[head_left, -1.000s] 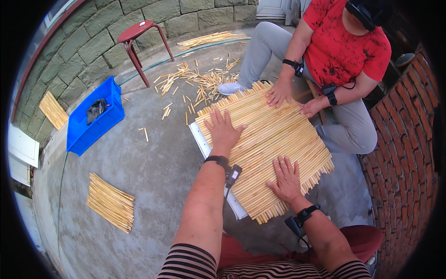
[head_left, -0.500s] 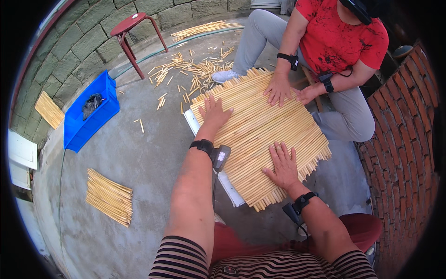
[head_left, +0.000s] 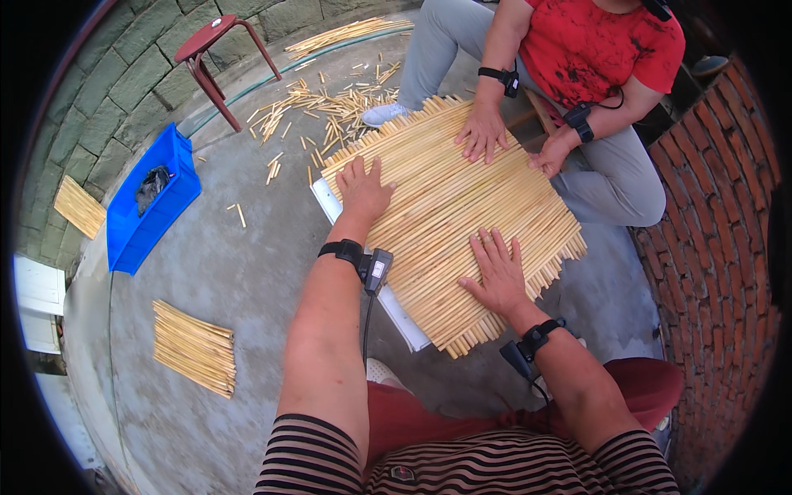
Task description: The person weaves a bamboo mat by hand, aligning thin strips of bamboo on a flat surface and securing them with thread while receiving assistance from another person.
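1. The left hand (head_left: pixel 365 196) lies palm down on the left part of the stick mat (head_left: pixel 445 216), its fingers released, slightly spread and grasping nothing.
2. The right hand (head_left: pixel 499 279) lies flat on the mat's nearer part, its fingers likewise released and fanned over the sticks.
3. The stick mat is in front of the person, between the forearms and a seated co-worker (head_left: pixel 606 49); yellow sticks run side by side, with stick ends jutting unevenly at the far and near edges.
4. A white board (head_left: pixel 402 319) shows from under its left edge.
5. Across the mat, the co-worker's right hand (head_left: pixel 483 134) rests on the sticks; the co-worker's left hand (head_left: pixel 551 155) is at the right edge, and I cannot tell whether it grips.
6. On the concrete floor (head_left: pixel 272 280) to the left lies a row of sticks (head_left: pixel 194 351); beyond it, a blue crate (head_left: pixel 169 216) holds something black and crumpled.
7. Past the mat, short stick pieces (head_left: pixel 351 101) are scattered near a dark red stool (head_left: pixel 205 37).
8. A brick wall (head_left: pixel 718 181) stands at the right.
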Demonstrator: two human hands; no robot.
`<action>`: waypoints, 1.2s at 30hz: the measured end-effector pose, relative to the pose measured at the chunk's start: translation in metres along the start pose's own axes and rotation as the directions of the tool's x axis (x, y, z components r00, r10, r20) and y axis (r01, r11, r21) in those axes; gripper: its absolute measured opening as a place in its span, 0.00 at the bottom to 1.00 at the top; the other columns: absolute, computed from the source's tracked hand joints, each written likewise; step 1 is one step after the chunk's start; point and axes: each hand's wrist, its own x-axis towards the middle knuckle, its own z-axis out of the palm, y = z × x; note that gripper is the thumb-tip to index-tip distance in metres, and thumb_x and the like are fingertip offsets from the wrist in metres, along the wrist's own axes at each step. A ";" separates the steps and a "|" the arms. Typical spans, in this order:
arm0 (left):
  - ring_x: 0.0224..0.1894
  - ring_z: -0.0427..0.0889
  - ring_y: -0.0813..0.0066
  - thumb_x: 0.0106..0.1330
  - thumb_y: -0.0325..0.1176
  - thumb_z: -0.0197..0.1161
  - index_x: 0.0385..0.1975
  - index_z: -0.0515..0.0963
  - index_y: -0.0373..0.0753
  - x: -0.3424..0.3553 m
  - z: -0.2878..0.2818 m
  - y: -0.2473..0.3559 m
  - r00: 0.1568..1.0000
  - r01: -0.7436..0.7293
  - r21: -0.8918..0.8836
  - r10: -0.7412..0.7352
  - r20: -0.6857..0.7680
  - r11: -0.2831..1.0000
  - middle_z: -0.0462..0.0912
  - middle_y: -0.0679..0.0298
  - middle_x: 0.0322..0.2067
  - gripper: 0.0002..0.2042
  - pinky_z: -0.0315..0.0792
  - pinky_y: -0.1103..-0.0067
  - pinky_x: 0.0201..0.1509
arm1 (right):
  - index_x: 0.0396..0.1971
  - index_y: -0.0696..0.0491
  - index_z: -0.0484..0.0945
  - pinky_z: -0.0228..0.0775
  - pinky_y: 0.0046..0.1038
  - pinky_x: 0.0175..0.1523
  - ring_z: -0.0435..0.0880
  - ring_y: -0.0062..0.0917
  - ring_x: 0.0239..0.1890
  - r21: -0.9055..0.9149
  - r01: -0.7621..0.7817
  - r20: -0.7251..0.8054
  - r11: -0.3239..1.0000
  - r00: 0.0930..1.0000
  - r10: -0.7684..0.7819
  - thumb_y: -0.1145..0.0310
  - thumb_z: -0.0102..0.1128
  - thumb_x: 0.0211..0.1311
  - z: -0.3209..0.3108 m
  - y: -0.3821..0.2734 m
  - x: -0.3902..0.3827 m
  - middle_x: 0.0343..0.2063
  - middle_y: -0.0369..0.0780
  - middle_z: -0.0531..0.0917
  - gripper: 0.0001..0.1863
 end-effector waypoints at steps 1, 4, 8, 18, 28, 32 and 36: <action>0.81 0.42 0.45 0.72 0.54 0.59 0.78 0.60 0.44 -0.003 0.002 0.002 0.999 -0.004 0.006 0.004 -0.034 1.000 0.49 0.46 0.78 0.37 0.34 0.47 0.80 | 0.79 0.48 0.53 0.26 0.55 0.82 0.45 0.40 0.82 0.004 0.001 -0.002 1.000 1.000 -0.001 0.28 0.45 0.68 0.000 0.000 0.000 0.79 0.43 0.55 0.51; 0.81 0.44 0.46 0.76 0.56 0.51 0.79 0.57 0.44 -0.007 0.007 0.009 0.998 0.017 0.065 -0.012 -0.066 0.998 0.52 0.49 0.78 0.36 0.33 0.44 0.80 | 0.79 0.48 0.53 0.26 0.55 0.82 0.45 0.40 0.82 -0.012 0.004 0.002 1.000 1.000 -0.004 0.28 0.46 0.68 -0.001 0.001 0.000 0.79 0.43 0.55 0.50; 0.82 0.40 0.49 0.78 0.56 0.48 0.79 0.54 0.46 -0.012 0.013 0.018 0.992 0.086 0.097 -0.076 -0.100 0.992 0.50 0.49 0.79 0.35 0.33 0.43 0.80 | 0.79 0.49 0.53 0.25 0.55 0.82 0.44 0.40 0.82 -0.014 -0.001 0.009 1.000 1.000 0.001 0.29 0.46 0.68 -0.001 0.000 0.002 0.79 0.43 0.54 0.50; 0.83 0.36 0.50 0.75 0.65 0.45 0.80 0.52 0.43 -0.014 0.012 0.024 0.991 0.116 0.175 -0.103 -0.080 0.978 0.43 0.48 0.81 0.41 0.31 0.44 0.80 | 0.79 0.47 0.55 0.27 0.58 0.81 0.45 0.42 0.82 0.010 0.008 -0.064 1.000 0.998 -0.008 0.31 0.46 0.69 0.005 0.004 -0.004 0.79 0.44 0.54 0.48; 0.83 0.40 0.49 0.75 0.63 0.47 0.80 0.53 0.44 -0.010 0.023 0.018 0.987 0.115 0.263 -0.081 -0.137 0.958 0.47 0.49 0.80 0.40 0.37 0.41 0.79 | 0.80 0.47 0.53 0.25 0.64 0.79 0.44 0.43 0.83 0.067 0.004 -0.088 0.998 0.996 0.002 0.30 0.44 0.69 0.010 0.003 -0.006 0.79 0.44 0.54 0.48; 0.83 0.41 0.49 0.75 0.63 0.47 0.80 0.53 0.44 -0.009 0.024 0.018 0.987 0.115 0.287 -0.078 -0.137 0.951 0.48 0.49 0.80 0.40 0.39 0.40 0.78 | 0.79 0.48 0.53 0.25 0.65 0.79 0.45 0.44 0.82 0.079 0.012 -0.073 0.997 0.997 -0.006 0.30 0.44 0.69 0.009 0.003 -0.002 0.79 0.45 0.54 0.49; 0.82 0.42 0.50 0.76 0.64 0.47 0.79 0.54 0.45 -0.009 0.025 0.017 0.987 0.116 0.296 -0.077 -0.142 0.948 0.49 0.50 0.80 0.40 0.41 0.40 0.78 | 0.79 0.48 0.53 0.26 0.65 0.79 0.46 0.45 0.82 0.038 -0.007 -0.007 0.999 1.000 0.007 0.29 0.42 0.70 0.009 0.003 0.002 0.79 0.45 0.55 0.48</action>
